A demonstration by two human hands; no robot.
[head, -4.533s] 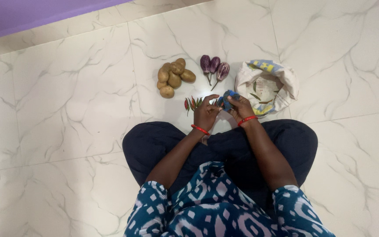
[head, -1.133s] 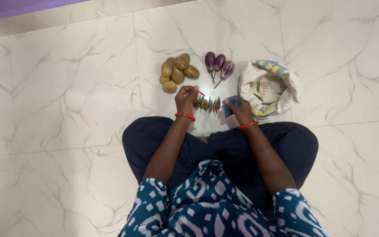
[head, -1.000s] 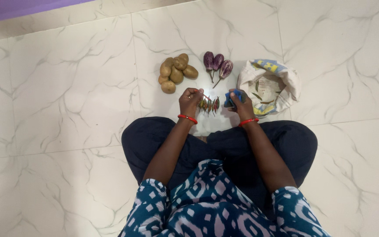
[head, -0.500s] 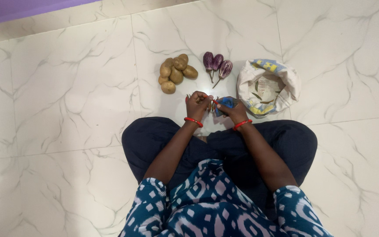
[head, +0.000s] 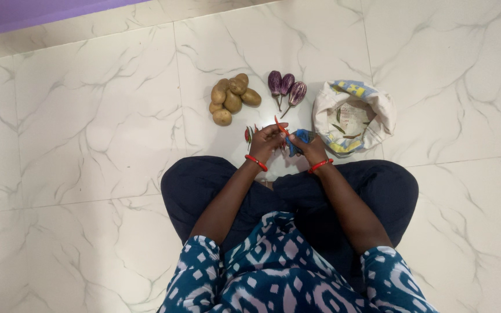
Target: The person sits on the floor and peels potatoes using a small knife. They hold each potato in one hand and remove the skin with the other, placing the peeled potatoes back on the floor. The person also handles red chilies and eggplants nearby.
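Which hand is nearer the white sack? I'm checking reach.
Right. The right hand sits just beside the white sack; the left hand is farther off, nearer the potatoes.

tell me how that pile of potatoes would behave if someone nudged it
The potatoes look rounded and loosely heaped on the smooth marble floor, so a nudge would likely send the top ones rolling off. They seem firm, fairly heavy for their size, and unlikely to bruise easily.

Glossy white marble-look floor tiles (head: 88, 116) are reflecting light across the frame. At upper centre, matt, rough-skinned potatoes (head: 231, 99) are lying beside smooth, shiny eggplants (head: 286, 84). At upper right, a woven plastic sack (head: 352, 115) is looking coarse and matt.
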